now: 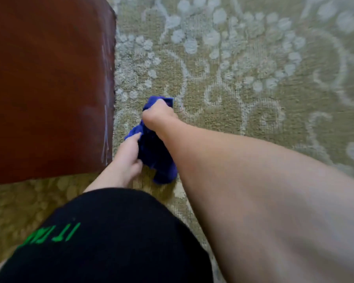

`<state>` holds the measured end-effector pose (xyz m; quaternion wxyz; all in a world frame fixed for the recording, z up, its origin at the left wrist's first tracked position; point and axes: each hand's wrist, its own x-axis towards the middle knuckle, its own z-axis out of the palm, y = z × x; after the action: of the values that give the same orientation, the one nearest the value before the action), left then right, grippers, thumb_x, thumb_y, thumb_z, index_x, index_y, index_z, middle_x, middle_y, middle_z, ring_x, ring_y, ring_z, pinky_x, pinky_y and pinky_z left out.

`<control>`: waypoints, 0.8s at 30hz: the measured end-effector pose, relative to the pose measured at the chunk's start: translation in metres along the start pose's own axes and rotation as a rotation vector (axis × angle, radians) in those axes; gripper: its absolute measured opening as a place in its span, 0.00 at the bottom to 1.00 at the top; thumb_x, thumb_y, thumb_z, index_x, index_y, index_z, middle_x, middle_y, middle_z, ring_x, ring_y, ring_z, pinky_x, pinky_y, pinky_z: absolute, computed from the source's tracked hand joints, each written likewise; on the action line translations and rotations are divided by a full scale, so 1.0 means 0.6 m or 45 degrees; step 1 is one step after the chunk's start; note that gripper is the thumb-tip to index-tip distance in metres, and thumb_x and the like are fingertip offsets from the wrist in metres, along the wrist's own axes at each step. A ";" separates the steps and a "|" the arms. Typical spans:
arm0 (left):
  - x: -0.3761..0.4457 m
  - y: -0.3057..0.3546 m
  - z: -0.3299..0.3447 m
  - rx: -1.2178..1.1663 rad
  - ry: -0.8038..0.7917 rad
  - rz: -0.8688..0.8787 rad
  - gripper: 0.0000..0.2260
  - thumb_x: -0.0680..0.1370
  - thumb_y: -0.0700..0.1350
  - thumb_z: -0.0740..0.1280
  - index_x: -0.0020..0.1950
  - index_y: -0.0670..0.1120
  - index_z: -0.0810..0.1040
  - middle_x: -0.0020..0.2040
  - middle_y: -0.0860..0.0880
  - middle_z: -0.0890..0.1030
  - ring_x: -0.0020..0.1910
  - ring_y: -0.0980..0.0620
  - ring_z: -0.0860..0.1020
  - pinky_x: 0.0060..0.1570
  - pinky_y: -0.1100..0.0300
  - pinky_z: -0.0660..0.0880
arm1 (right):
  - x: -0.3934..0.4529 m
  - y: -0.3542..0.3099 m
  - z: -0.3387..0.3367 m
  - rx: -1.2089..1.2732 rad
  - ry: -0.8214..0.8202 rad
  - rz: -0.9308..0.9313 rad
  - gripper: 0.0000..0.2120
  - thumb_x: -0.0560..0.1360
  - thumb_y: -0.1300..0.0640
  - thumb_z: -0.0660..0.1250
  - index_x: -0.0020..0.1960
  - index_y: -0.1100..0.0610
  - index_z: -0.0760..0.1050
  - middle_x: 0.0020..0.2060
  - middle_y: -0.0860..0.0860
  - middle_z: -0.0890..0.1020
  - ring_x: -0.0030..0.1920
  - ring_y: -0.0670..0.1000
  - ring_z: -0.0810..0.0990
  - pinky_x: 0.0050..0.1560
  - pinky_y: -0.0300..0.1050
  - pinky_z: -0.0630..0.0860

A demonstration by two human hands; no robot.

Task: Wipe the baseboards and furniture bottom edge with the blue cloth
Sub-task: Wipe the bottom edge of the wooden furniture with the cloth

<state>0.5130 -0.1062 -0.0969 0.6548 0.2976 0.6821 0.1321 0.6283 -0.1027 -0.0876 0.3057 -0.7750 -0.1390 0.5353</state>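
1. Down nearest me, a black garment with green lettering fills the bottom of the view, and a bare right forearm reaches out from the lower right.
2. Just beyond, the blue cloth is a deep, almost violet blue, bunched and crumpled, held between both hands above the rug and just beside the wooden furniture.
3. The left hand comes up from below with fingers bent onto the cloth's left side; its fingertips press into the folds, and the thumb seems to pinch the fabric from underneath.
4. The right hand is clenched around the upper end of the cloth, knuckles toward me, with a small corner of blue poking out past the fist.
5. To the left stands the reddish-brown wooden furniture, its right edge streaked with pale marks; the cloth is near that edge but not touching it.
6. Farther out, the rug spreads away, olive-green with a pale grey-blue pattern of scrolls and dots, blurred toward the top.
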 end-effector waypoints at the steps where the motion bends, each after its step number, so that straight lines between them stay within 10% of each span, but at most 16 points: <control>1: -0.010 0.005 -0.001 -0.052 0.021 -0.018 0.10 0.81 0.45 0.60 0.45 0.47 0.79 0.33 0.50 0.84 0.33 0.52 0.83 0.32 0.61 0.77 | -0.003 -0.017 0.006 -0.055 -0.078 -0.047 0.18 0.75 0.55 0.64 0.64 0.58 0.72 0.63 0.59 0.78 0.65 0.60 0.76 0.62 0.47 0.71; 7: -0.132 0.032 -0.042 -0.444 0.381 -0.177 0.15 0.83 0.52 0.55 0.54 0.47 0.79 0.48 0.44 0.83 0.47 0.44 0.80 0.48 0.49 0.75 | -0.101 -0.076 0.021 -0.280 -0.375 -0.215 0.17 0.74 0.54 0.62 0.61 0.56 0.74 0.61 0.59 0.79 0.63 0.59 0.77 0.59 0.47 0.72; 12: -0.110 0.023 -0.060 -0.748 0.577 -0.283 0.17 0.83 0.51 0.54 0.60 0.44 0.77 0.45 0.42 0.81 0.42 0.45 0.79 0.38 0.55 0.74 | -0.085 -0.079 0.035 -0.464 -0.597 -0.270 0.06 0.75 0.56 0.64 0.49 0.57 0.70 0.56 0.61 0.80 0.57 0.59 0.78 0.55 0.48 0.72; 17: -0.022 0.003 -0.030 -0.910 0.667 -0.275 0.29 0.64 0.57 0.70 0.64 0.48 0.78 0.59 0.40 0.82 0.53 0.37 0.82 0.54 0.34 0.76 | -0.004 -0.073 0.032 -0.470 -0.584 -0.234 0.11 0.73 0.57 0.66 0.53 0.60 0.74 0.52 0.60 0.82 0.55 0.61 0.80 0.58 0.57 0.75; 24: -0.017 0.017 -0.014 -0.972 0.737 -0.321 0.32 0.59 0.58 0.70 0.62 0.49 0.79 0.55 0.42 0.84 0.50 0.36 0.83 0.47 0.27 0.75 | 0.010 -0.117 0.043 -0.525 -0.464 -0.156 0.11 0.74 0.50 0.64 0.52 0.56 0.74 0.53 0.59 0.82 0.57 0.60 0.79 0.60 0.49 0.74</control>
<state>0.5069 -0.1025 -0.0817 0.5116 -0.0974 0.7696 0.3695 0.6149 -0.0366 -0.0545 0.1434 -0.7019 -0.3442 0.6069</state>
